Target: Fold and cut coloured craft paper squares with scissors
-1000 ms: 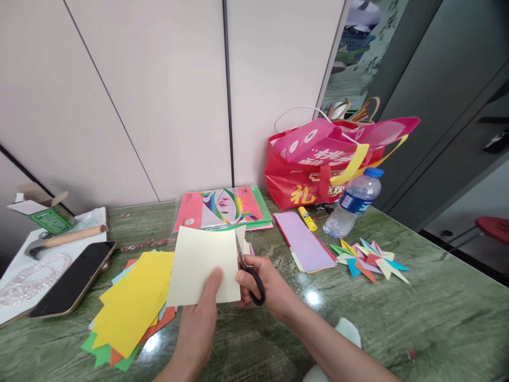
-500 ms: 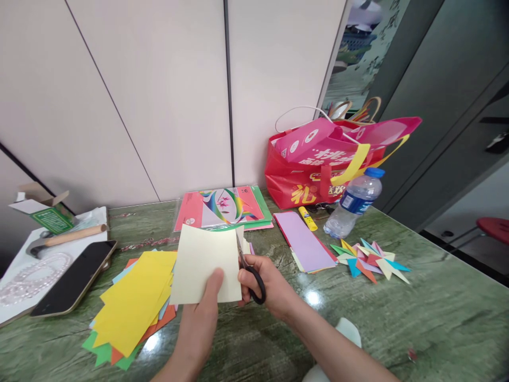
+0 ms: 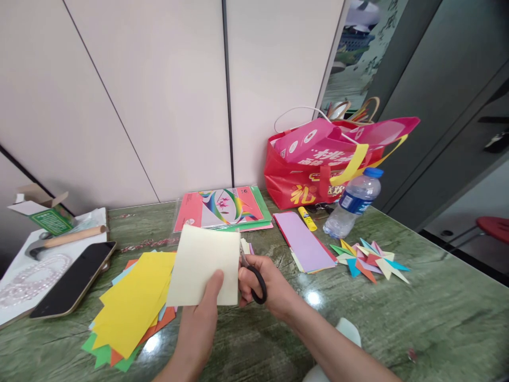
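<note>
In the head view, the left grip is closed on a sheet of cream paper, with the thumb lying flat on its face, low and right of the paper's middle. The fingers behind it are hidden. The right grip is closed around the scissors, just beside the paper's right edge, with black loops toward the thumb and fingers. The metal blades point away along that edge; whether they touch the paper cannot be told.

The paper is pale, plain and four-sided, with straight sides and a slight bend along the far edge, whose left corner stands higher than the right one. It is held up over the counter.

Left of the paper, and partly behind its edge, lies a fanned pile of yellow sheets with orange, blue and green ones under them. Farther left of the paper lie a phone and a hammer. Beyond the paper is a packet of coloured paper. Right of the paper lie a stack of purple strips and a yellow glue stick; farther right come a bottle and some folded paper points in several colours.
</note>
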`<state>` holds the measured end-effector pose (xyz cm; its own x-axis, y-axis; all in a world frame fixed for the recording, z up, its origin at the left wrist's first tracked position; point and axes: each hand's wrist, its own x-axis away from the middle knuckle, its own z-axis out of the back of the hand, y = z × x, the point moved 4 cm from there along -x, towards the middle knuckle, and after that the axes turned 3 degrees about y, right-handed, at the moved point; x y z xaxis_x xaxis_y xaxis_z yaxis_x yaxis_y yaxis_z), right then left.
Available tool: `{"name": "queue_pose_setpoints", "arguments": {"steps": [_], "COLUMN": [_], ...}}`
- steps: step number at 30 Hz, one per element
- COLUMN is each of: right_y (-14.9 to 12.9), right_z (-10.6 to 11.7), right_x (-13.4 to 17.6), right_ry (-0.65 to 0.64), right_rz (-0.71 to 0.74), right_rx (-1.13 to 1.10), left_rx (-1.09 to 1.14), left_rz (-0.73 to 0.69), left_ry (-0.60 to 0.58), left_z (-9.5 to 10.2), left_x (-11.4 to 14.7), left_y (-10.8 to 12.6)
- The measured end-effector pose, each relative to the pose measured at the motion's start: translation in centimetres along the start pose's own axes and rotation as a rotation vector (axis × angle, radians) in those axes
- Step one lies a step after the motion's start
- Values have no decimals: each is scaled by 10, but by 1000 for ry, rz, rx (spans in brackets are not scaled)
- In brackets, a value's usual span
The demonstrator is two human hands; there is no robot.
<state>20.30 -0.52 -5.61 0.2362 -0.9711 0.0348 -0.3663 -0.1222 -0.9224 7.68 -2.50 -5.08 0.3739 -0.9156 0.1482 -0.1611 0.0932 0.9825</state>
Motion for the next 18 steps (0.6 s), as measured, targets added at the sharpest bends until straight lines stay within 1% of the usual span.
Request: {"name": "queue_pose_setpoints", "arguments": {"steps": [3,6,10,12,13,15,17,18], "right_y": [-1,-4,-8,-9,-8,-8,-6,-6], "right_z": [0,0,-2,-4,-4,-4,-1,2], "right_x": [0,1,3,3,4,3,0,-2], "right_ry": [-18,-40,-93,-121,-129,-137,-106,-70], "right_rz": [41,39,13,13,18,42,66,78], "right_rx": [-23,-56,-108,-128,-132,-118,-82,-52], "left_rx": [59,175,279,286,279,247,161,79], "left_rz": [73,133,177,183,173,99,-29,-91], "left_ry": [-27,-59,-198,-229,-222,-177,-106,-71], "left_z": [-5,-11,-20,-22,-22,-18,-7,2], "left_x": [2,4,6,6,4,-5,-22,-33], "left_y": [4,13,22,23,24,26,34,38]}}
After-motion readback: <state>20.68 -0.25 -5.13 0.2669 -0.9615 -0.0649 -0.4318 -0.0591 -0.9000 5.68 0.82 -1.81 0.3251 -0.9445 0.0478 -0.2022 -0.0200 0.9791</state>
